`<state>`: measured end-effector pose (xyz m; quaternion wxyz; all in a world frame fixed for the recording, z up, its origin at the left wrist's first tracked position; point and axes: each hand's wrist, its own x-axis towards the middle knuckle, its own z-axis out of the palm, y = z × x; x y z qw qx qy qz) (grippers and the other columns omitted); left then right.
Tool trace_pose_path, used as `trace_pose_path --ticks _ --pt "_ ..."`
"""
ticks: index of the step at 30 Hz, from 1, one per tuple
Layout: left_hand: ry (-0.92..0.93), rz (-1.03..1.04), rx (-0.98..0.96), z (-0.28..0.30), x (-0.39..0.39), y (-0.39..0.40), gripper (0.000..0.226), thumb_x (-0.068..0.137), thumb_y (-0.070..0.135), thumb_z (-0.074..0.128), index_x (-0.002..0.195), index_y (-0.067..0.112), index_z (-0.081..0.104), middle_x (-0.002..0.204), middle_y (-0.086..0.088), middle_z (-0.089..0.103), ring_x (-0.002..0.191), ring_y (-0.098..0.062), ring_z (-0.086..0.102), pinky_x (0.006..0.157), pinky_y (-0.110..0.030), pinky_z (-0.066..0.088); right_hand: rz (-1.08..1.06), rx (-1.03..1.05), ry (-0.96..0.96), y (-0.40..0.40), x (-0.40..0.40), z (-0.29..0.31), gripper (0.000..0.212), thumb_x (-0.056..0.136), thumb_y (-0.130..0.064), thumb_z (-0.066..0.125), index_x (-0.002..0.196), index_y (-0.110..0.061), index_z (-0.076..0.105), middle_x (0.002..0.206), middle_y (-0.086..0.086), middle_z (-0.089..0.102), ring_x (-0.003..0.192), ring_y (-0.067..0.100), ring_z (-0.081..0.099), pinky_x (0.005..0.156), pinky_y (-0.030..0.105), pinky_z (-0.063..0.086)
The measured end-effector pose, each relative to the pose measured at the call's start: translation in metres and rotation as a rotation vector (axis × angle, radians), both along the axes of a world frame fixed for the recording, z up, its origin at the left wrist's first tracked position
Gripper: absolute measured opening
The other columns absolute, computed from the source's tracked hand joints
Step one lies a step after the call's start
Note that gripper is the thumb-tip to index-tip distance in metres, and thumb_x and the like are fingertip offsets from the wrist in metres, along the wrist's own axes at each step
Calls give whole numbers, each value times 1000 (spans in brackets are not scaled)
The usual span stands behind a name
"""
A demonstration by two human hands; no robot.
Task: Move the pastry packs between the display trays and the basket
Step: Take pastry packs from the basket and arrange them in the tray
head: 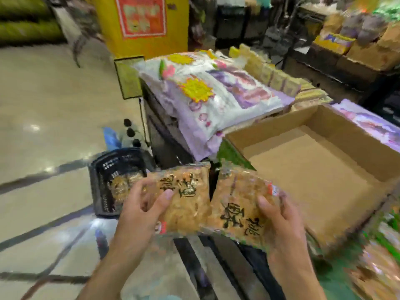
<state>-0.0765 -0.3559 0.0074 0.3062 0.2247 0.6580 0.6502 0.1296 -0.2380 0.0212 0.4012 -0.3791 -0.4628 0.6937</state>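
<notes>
Each of my hands holds one clear pastry pack with black characters printed on it. My left hand (140,210) grips the left pastry pack (184,198), thumb on top. My right hand (279,221) grips the right pastry pack (238,204) by its right side. The two packs touch side by side in front of me. A black plastic basket (101,169) stands on the floor to the left, with at least one more pastry pack (123,185) inside. An empty cardboard display tray (307,169) sits just right of the packs, at the stand's front.
White and purple bags (216,94) lie stacked on the stand behind the tray. Rows of small yellow boxes (275,76) line its far side. More pastry packs (376,267) lie at the lower right. A yellow pillar (142,24) stands behind, and tiled floor spreads to the left.
</notes>
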Motion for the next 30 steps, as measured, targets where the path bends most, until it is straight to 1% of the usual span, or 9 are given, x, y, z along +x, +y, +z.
trace_pose_path --ticks 2,4,7,10,16,20,24,27,30 --pt "-92 176 -3 -10 -57 -53 19 86 32 68 105 32 63 99 6 76 88 -12 74 62 -26 59 155 -25 -38 -26 -74 -15 45 78 -17 79 120 -13 64 114 19 72 99 32 71 83 51 58" --pt "-147 357 -14 -19 -103 -103 18 89 27 67 106 29 62 94 6 77 83 -11 74 58 -23 58 293 -89 -55 -55 -143 -32 49 76 -20 77 123 -11 64 116 22 71 105 40 69 83 56 58" --pt "-206 562 -33 -34 -161 -169 17 92 22 67 107 25 61 96 -1 77 79 -12 74 65 -35 62 466 -155 -94 -101 -231 -52 51 80 -14 76 128 -8 61 118 23 70 112 46 65 94 64 52" --pt "-241 704 -33 -46 -207 -214 22 95 20 65 116 21 61 95 5 76 80 -7 73 75 -38 58 596 -241 -149 -133 -300 -65 49 78 -13 78 125 -11 62 114 20 73 106 42 69 87 60 57" --pt "-292 949 -62 -81 -282 -253 7 96 24 65 101 29 64 91 6 75 81 -9 70 72 -34 52 771 -292 -221 -137 -421 -99 46 83 -14 76 126 -13 60 118 21 70 104 38 70 81 52 59" --pt "-349 952 -133 -96 -359 -242 10 95 25 65 104 29 64 88 8 77 86 -12 71 76 -36 54 761 -279 -245 -124 -501 -120 48 80 -21 79 124 -16 61 115 15 73 102 33 72 84 51 58" --pt "-244 845 -211 -99 -473 -208 25 95 31 65 117 22 62 110 -2 73 103 -23 69 71 -32 51 681 -278 -234 -91 -597 -138 51 76 -29 85 123 -24 64 114 8 74 108 31 70 100 62 49" --pt "-158 738 -201 -87 -554 -167 24 95 31 66 118 24 63 113 0 72 104 -17 69 73 -27 53 554 -297 -201 -55 -660 -137 43 71 -31 86 111 -34 70 114 7 74 108 33 69 98 67 48" --pt "-107 574 -196 -82 -612 -111 22 96 30 65 117 24 61 107 5 73 96 -11 71 67 -22 56 408 -290 -185 -20 -693 -129 35 77 -25 84 108 -32 70 111 5 74 108 33 70 95 68 50"
